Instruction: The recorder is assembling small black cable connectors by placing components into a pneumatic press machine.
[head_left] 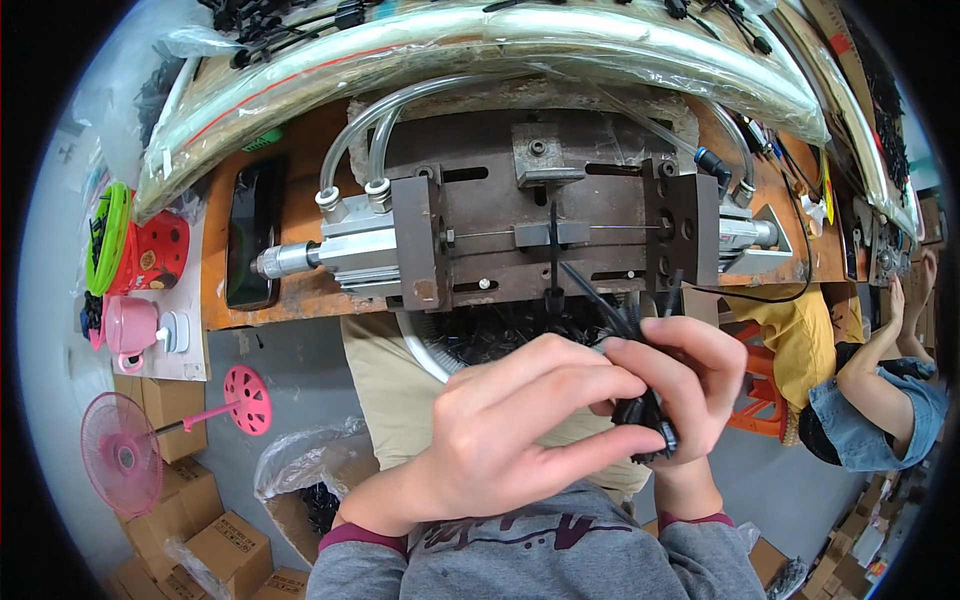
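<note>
A bundle of thin black plastic strips with small thicker ends is held in front of my chest. My right hand has its fingers curled round the bundle. From the left, my left hand reaches across, its thumb and fingers closed on the lower end of the same bundle. A few strips stick out above the fingers toward the metal fixture. One black strip lies across the fixture's small middle block, its thicker end hanging at the near edge.
Air cylinders with clear hoses flank the fixture on the wooden bench. More black parts lie below its near edge. A phone is at left, near a pink cup and pink fan. Another person sits at right.
</note>
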